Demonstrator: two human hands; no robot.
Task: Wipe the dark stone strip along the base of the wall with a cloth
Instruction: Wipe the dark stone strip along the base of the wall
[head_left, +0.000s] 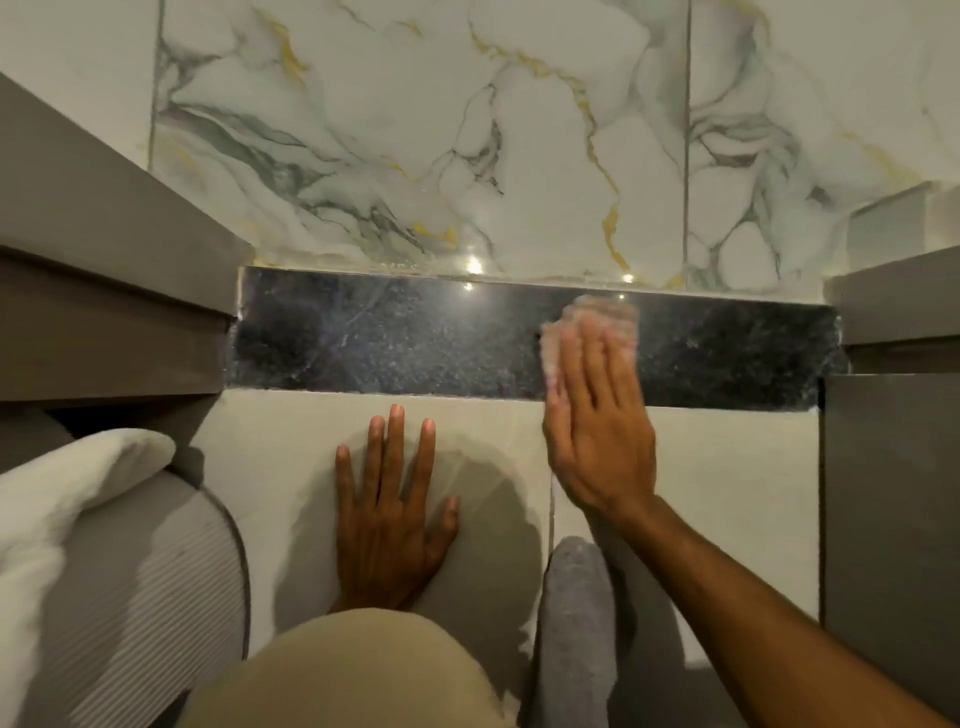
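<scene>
One limp pale-pink cloth, pressed flat by your right hand, fingers straight, on the slick dark stone strip, three-o'clock side.

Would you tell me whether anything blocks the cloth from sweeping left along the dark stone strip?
Nothing visible does. The right hand presses the cloth onto the dark stone strip, whose face is bare leftward to the grey cabinet. The left hand rests on the floor tile, below it.

right hand presses a pale cloth flat against the dark stone strip; left hand rests on the floor.
</scene>
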